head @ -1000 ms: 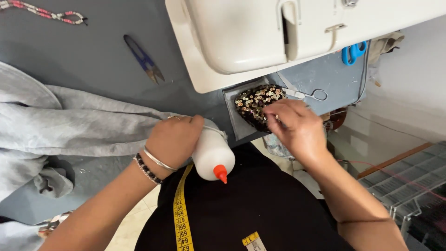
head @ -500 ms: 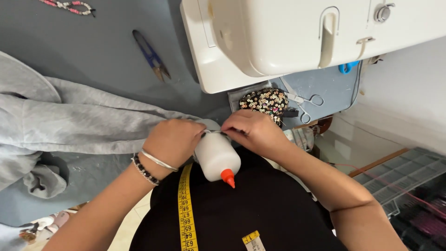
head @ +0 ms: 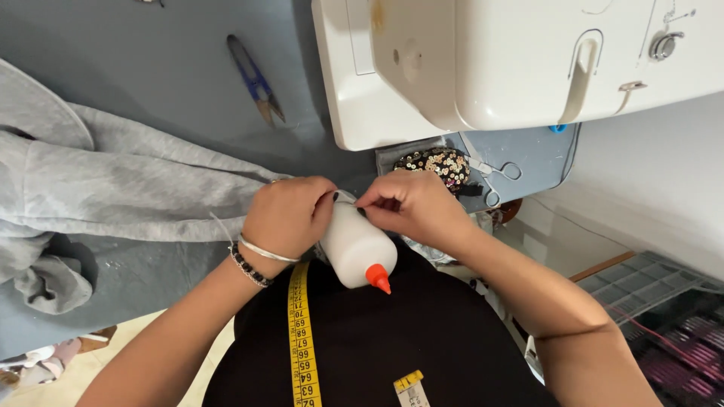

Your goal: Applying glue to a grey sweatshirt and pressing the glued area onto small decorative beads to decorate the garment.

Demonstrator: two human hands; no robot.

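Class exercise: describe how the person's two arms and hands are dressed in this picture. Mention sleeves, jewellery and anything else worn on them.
Both forearms are bare, with no sleeves in view and no gloves. The left hand has two bracelets at the wrist: a thin silver bangle and a dark beaded bracelet. The right hand and its wrist show no jewellery.

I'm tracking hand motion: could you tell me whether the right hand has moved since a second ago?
Yes. The right hand left the sequined pouch and came toward the glue bottle.

A black top (head: 377,339) is worn; 2 bracelets (head: 256,256), 1 silver and 1 dark beaded, are seen on the bare-armed left wrist.
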